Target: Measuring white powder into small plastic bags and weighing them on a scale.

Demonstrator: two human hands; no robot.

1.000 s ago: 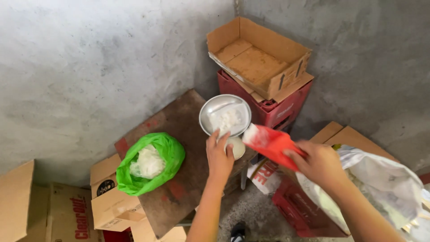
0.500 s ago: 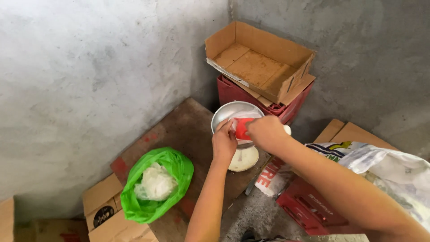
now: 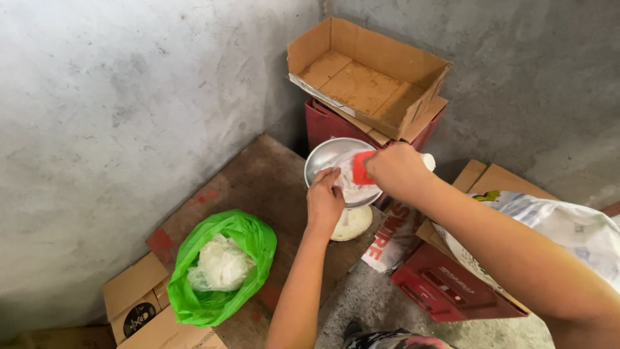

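Right hand (image 3: pixel 395 169) closed around a red scoop (image 3: pixel 361 168), tipped over the metal scale pan (image 3: pixel 326 158) on the tabletop (image 3: pixel 258 187); left hand (image 3: pixel 325 201) gripping the pan's near rim. Light, stiff scoop (probably plastic), best held by its back end; thin pan likely to tip, so steadied at the rim.

Open brown carton (image 3: pixel 368 74) atop red crate (image 3: pixel 329 123) — green bag (image 3: pixel 223 268) on board, lower left
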